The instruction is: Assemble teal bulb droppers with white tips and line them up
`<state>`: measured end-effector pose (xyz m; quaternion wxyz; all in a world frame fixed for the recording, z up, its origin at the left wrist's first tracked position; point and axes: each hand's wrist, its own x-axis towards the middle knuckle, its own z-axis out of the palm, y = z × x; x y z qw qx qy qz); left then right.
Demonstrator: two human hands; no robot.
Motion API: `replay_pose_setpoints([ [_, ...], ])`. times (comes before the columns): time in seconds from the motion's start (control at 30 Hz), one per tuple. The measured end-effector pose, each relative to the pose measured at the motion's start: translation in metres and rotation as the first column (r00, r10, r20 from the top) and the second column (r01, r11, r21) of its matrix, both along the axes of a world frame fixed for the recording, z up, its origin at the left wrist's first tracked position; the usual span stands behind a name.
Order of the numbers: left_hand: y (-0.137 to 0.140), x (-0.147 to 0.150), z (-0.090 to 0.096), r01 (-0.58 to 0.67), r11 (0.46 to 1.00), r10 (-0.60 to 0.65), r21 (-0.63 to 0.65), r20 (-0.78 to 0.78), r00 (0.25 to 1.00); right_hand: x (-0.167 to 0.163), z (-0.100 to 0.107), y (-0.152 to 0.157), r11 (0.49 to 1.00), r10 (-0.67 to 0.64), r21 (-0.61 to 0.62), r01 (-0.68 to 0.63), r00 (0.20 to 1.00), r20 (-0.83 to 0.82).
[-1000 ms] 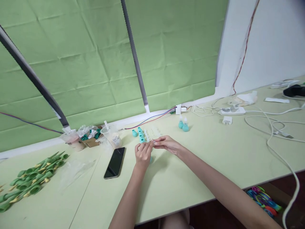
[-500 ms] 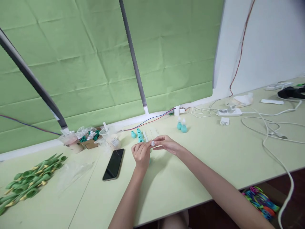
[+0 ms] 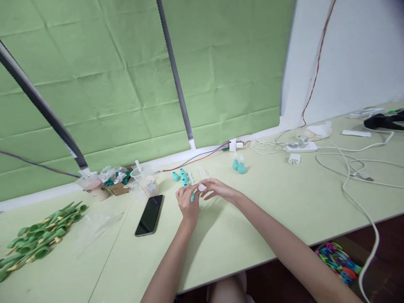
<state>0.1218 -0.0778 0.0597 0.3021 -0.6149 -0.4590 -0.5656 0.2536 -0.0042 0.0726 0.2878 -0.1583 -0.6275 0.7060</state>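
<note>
My left hand (image 3: 188, 203) is closed around a teal squeeze bulb (image 3: 192, 196), mostly hidden by the fingers. A small translucent white tip (image 3: 201, 187) points out between the two hands. The fingers of my right hand (image 3: 217, 189) curve around this tip, pinching at it. Just beyond the hands stand several open-necked teal bulbs (image 3: 176, 176). Beside them are rows of small white pieces (image 3: 191, 177). Farther right, two teal bulbs with white tips (image 3: 241, 166) stand upright together.
A black phone (image 3: 149, 215) lies left of my hands. Behind it are a drink cup with a straw (image 3: 148, 183), a small cardboard box (image 3: 118, 188) and another cup (image 3: 94, 187). Green artificial stems (image 3: 41, 237) lie far left. A power strip (image 3: 301, 147) and white cables are at right.
My fingers have shifted around the white tip, and a bit of teal bulb now shows in my left hand. The whole view has moved slightly.
</note>
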Motion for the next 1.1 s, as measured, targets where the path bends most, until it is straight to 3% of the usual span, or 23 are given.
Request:
replay_pose_setpoints([
  [0.1, -0.005, 0.010, 0.000, 0.027, 1.000, -0.026, -0.013, 0.070, 0.997, 0.003, 0.001, -0.001, 0.994, 0.105, -0.017, -0.106, 0.994, -0.024],
  [0.33, -0.003, 0.015, -0.006, 0.034, 0.996, -0.023, -0.087, 0.126, 0.992, 0.003, -0.001, 0.001, 0.997, 0.043, -0.065, -0.051, 0.991, -0.124],
  [0.4, -0.002, 0.011, -0.004, 0.028, 0.990, -0.015, -0.138, 0.098, 0.995, 0.006, 0.003, 0.005, 0.999, -0.030, -0.042, 0.025, 0.991, -0.134],
  [0.47, 0.000, 0.004, 0.000, 0.014, 0.982, 0.001, -0.189, 0.081, 0.997, 0.013, 0.008, 0.012, 0.983, -0.175, 0.042, 0.181, 0.978, -0.116],
  [0.53, 0.002, -0.006, 0.003, 0.007, 0.976, 0.021, -0.216, 0.123, 0.992, 0.023, 0.011, 0.022, 0.890, -0.390, 0.241, 0.388, 0.920, -0.041],
  [0.57, 0.004, -0.012, 0.004, -0.003, 0.976, 0.041, -0.217, 0.170, 0.985, 0.029, 0.010, 0.028, 0.795, -0.515, 0.384, 0.469, 0.857, 0.018],
  [0.6, 0.006, -0.019, 0.004, -0.025, 0.976, 0.075, -0.215, 0.226, 0.971, 0.034, 0.008, 0.033, 0.667, -0.642, 0.542, 0.511, 0.764, 0.070],
  [0.67, 0.011, -0.034, 0.002, -0.105, 0.970, 0.176, -0.220, 0.333, 0.926, 0.043, 0.000, 0.044, 0.418, -0.831, 0.791, 0.447, 0.539, 0.134],
  [0.7, 0.014, -0.042, 0.000, -0.150, 0.961, 0.230, -0.233, 0.372, 0.899, 0.046, -0.005, 0.049, 0.344, -0.881, 0.862, 0.372, 0.444, 0.160],
  [0.73, 0.017, -0.049, -0.003, -0.181, 0.949, 0.274, -0.257, 0.395, 0.877, 0.048, -0.011, 0.053, 0.319, -0.906, 0.901, 0.294, 0.375, 0.199],
  [0.77, 0.020, -0.056, -0.006, -0.206, 0.938, 0.309, -0.278, 0.403, 0.862, 0.049, -0.017, 0.056, 0.331, -0.911, 0.917, 0.224, 0.328, 0.249],
  [0.83, 0.025, -0.068, -0.014, -0.237, 0.920, 0.355, -0.313, 0.404, 0.843, 0.050, -0.027, 0.062, 0.403, -0.892, 0.906, 0.129, 0.276, 0.357],
  [0.93, 0.031, -0.079, -0.023, -0.240, 0.894, 0.389, -0.377, 0.390, 0.835, 0.051, -0.037, 0.068, 0.465, -0.867, 0.880, 0.095, 0.248, 0.431],
  [1.0, 0.033, -0.083, -0.026, -0.231, 0.880, 0.397, -0.416, 0.377, 0.837, 0.052, -0.039, 0.070, 0.447, -0.878, 0.888, 0.109, 0.242, 0.413],
  [1.1, 0.034, -0.085, -0.028, -0.239, 0.846, 0.430, -0.477, 0.344, 0.835, 0.054, -0.035, 0.069, 0.364, -0.916, 0.920, 0.146, 0.232, 0.326],
])
